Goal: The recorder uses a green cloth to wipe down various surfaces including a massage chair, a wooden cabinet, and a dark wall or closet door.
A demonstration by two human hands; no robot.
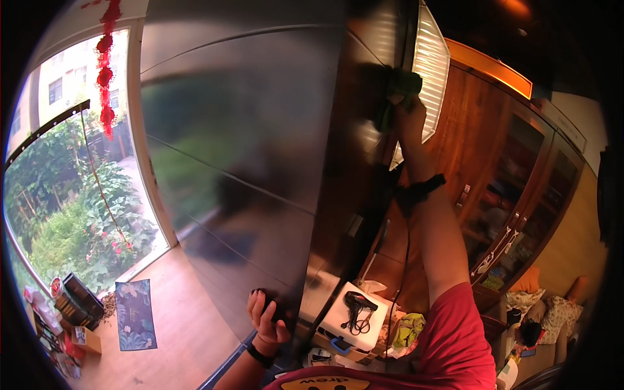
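Note:
My right arm is stretched up, and my right hand (409, 109) presses a dark green cloth (408, 82) against a dark glossy tiled surface (358, 141). The cloth's lower folds fall in shadow and blur into the reflection. Low beside the corner of the grey glossy tiled wall (234, 161), my left hand (265, 317) has its fingers bent and apart. Nothing shows in its grip; whether the fingertips touch the wall is hard to tell. Both wrists wear black bands, and a dark cord hangs below the right one.
A white box (353, 314) bears a hair dryer (360, 303) with coiled cord. Wooden cabinets (468, 112) line the right, near a person (529, 334) by a couch with cushions (560, 312). Left are a window (87, 175), a floor mat (136, 314) and cardboard boxes (87, 340).

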